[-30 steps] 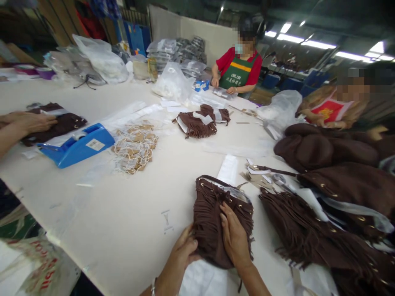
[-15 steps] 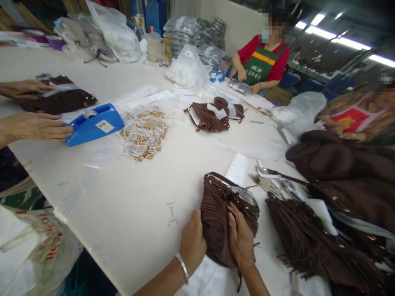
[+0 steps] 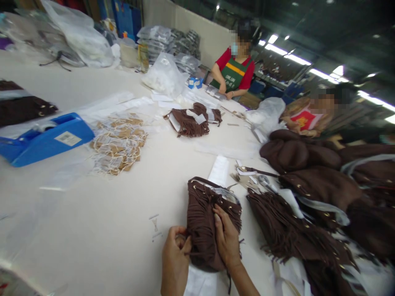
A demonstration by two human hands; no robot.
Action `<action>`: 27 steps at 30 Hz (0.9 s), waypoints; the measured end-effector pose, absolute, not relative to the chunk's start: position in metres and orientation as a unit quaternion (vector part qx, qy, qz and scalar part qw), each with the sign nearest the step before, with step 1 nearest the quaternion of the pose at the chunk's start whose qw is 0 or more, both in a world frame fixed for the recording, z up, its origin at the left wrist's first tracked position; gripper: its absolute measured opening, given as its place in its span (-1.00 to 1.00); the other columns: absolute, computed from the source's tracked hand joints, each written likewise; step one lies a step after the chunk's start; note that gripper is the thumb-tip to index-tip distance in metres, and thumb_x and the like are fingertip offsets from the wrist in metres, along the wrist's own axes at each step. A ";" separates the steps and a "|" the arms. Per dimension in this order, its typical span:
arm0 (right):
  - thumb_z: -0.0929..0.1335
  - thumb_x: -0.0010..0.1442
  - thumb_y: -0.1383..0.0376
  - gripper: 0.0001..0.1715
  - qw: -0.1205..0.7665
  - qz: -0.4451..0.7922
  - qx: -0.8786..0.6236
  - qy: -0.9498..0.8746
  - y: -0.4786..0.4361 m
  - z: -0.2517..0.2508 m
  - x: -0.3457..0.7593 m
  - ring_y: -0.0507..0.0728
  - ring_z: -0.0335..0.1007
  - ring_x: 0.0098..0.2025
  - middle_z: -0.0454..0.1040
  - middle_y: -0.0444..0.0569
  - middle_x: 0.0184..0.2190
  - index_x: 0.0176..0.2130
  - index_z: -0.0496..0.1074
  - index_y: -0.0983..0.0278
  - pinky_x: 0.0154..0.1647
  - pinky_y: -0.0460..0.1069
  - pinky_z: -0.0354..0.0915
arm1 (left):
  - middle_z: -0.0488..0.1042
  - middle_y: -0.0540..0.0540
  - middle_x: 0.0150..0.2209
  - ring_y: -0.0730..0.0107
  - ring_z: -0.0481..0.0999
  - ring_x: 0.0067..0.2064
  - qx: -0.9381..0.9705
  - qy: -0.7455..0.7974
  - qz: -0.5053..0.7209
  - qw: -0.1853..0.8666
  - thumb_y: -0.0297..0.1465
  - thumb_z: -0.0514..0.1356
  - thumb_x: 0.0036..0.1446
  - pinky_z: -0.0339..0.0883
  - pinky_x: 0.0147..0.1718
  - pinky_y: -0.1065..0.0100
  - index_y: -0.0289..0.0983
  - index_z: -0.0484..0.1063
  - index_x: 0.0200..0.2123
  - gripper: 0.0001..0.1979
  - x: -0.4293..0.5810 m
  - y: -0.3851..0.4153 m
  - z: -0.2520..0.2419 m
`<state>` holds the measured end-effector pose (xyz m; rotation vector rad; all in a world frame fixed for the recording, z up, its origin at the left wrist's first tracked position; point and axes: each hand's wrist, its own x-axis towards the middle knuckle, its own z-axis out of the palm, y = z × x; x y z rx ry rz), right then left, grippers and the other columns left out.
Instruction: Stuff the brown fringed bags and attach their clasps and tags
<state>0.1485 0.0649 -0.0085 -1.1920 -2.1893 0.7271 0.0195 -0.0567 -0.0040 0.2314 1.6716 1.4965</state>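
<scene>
A dark brown fringed bag (image 3: 203,230) with metal eyelets and a strap along its top lies on the white table in front of me. My left hand (image 3: 177,253) is closed at the bag's lower left edge, thumb and finger pinched on strands of its fringe. Across the front and right side of the bag, my right hand (image 3: 227,236) grips it, fingers pressed into the fringe. Clear plastic shows in the bag's opening. White paper (image 3: 200,281) lies partly under the bag.
More brown fringed bags (image 3: 296,230) are heaped at the right. A blue tape dispenser (image 3: 49,139) and a pile of strung tags (image 3: 120,142) lie at the left. Another fringed bag (image 3: 191,123) lies farther back. Two people work across the table (image 3: 123,213), one in a green apron (image 3: 233,76).
My view has swung right, so the other person's hands at the left are out of sight. My left hand has gone from holding the bag's side to pinching at its edge.
</scene>
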 end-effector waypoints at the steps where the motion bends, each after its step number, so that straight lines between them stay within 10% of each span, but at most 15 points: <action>1: 0.17 0.37 0.27 -0.66 0.271 0.267 -0.441 -0.813 0.065 -0.009 0.148 0.15 0.26 0.18 0.37 0.04 0.13 0.05 0.37 0.22 0.24 0.14 0.18 | 0.34 0.08 -0.60 0.45 0.33 -0.56 0.096 0.664 0.597 0.440 -0.12 0.28 0.00 0.19 -0.56 0.48 -0.29 0.42 -0.23 -0.62 0.019 -0.058 -0.003; 22: 0.20 0.32 0.35 -0.69 0.301 0.223 -0.444 -0.814 0.065 -0.010 0.151 0.15 0.33 0.15 0.42 0.04 0.10 0.00 0.41 0.21 0.19 0.10 0.29 | 0.34 0.06 -0.53 0.41 0.35 -0.48 0.272 0.694 0.552 0.374 -0.37 0.10 -0.01 0.25 -0.47 0.46 -0.21 0.30 -0.44 -0.96 0.004 -0.065 -0.030; 27: 0.19 0.33 0.37 -0.68 0.314 0.235 -0.438 -0.809 0.066 -0.011 0.151 0.13 0.32 0.15 0.42 0.04 0.09 0.00 0.40 0.22 0.19 0.08 0.29 | 0.46 -0.11 -0.21 0.22 0.47 -0.16 0.434 0.668 0.551 0.250 -0.32 0.09 0.08 0.36 -0.15 0.29 -0.19 0.39 -0.26 -0.84 -0.005 -0.054 -0.013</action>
